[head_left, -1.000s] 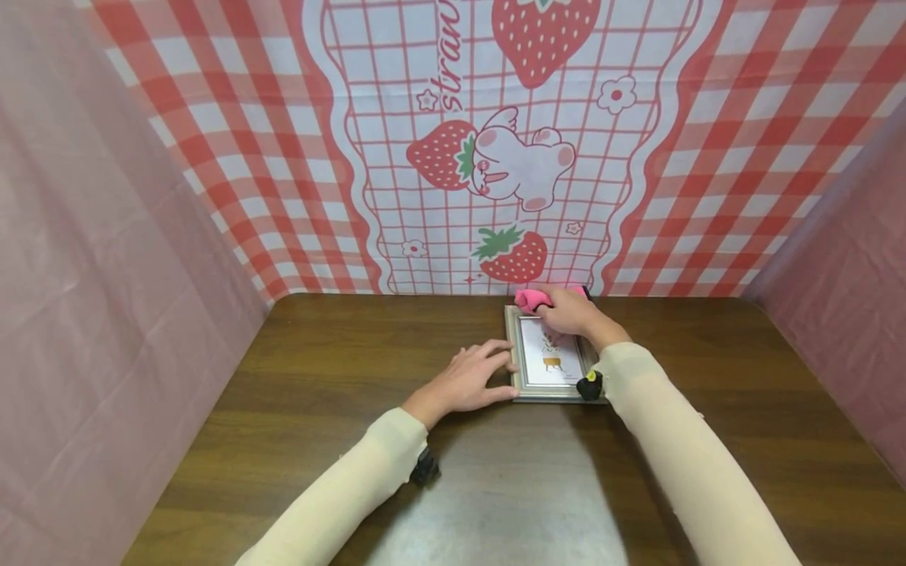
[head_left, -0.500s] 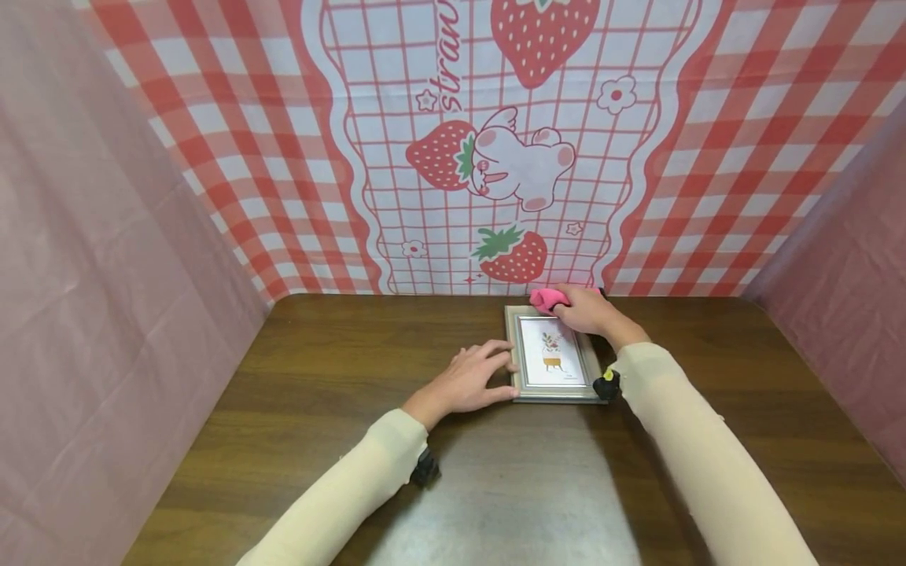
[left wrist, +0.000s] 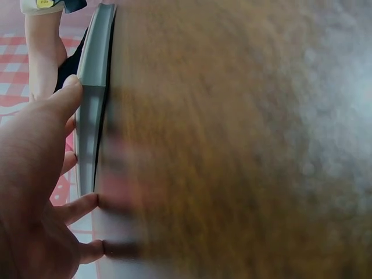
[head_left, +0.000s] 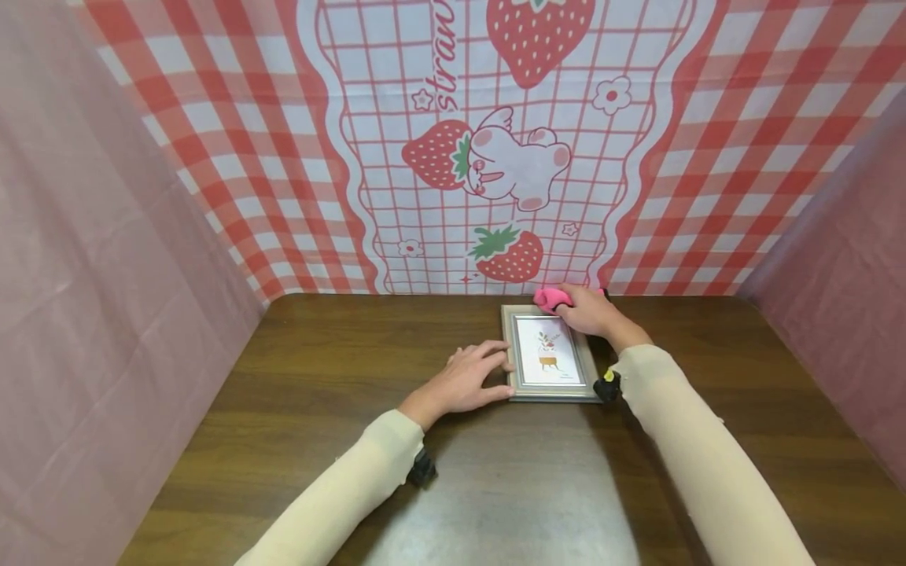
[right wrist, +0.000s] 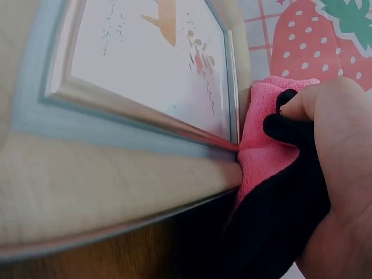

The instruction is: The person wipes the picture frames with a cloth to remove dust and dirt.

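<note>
A silver-beige picture frame (head_left: 522, 391) lies flat on the table, its picture of a potted plant facing up. My left hand (head_left: 469, 379) rests against its left side, fingers spread and fairly straight. In the left wrist view the thumb touches the frame's grey edge (left wrist: 93, 116) and two fingertips reach down beside it. At the frame's far right part, my right hand (head_left: 589, 309) grips a bunched pink and black cloth (head_left: 551, 299). Seen from the right wrist, the pink side of the cloth (right wrist: 264, 139) presses on the frame's border, with black folds between thumb and palm.
The brown wooden table (head_left: 340, 354) ends just behind the frame at a red-checked strawberry backdrop (head_left: 510, 157). Pink curtains (head_left: 106, 275) hang at both sides. Black wrist devices sit under both cream sleeves (head_left: 697, 440).
My right hand has slid the cloth to the right along the frame's far border, uncovering more of the picture. The left hand stays at the frame's left side.
</note>
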`<state>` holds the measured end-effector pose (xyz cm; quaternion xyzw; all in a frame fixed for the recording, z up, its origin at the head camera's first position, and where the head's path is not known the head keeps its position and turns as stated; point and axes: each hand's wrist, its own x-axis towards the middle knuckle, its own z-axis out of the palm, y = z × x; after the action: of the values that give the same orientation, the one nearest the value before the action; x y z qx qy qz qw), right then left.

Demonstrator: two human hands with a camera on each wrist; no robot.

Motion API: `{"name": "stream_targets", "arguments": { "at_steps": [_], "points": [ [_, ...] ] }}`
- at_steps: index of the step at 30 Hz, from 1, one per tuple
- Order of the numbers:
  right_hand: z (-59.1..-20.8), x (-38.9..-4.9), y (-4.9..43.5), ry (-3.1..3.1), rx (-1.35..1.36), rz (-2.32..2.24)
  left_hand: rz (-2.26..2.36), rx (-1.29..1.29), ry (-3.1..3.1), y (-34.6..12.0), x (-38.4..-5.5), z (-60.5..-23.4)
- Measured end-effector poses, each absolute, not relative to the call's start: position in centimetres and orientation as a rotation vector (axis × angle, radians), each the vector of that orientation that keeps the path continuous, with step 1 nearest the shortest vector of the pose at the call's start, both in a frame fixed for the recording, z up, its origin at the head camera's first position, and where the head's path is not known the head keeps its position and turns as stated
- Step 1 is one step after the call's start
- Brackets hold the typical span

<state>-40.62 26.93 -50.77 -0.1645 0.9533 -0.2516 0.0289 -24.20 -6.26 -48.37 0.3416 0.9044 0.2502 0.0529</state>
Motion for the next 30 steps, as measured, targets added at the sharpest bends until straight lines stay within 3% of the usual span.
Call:
{"name": "stream_targets", "arguments": {
  "at_steps": [6,30],
  "points": [
    [-50.8,-40.8,26.4,2.942,-0.485,-0.764,0.808,1.035,2.737,-6.5,-25.3,-50.4],
    [-50.6,-41.1,22.9,2.999,-0.56,-0.606,0.748,1.027,2.732,-6.2,-24.6,-48.7]
  ]
}}
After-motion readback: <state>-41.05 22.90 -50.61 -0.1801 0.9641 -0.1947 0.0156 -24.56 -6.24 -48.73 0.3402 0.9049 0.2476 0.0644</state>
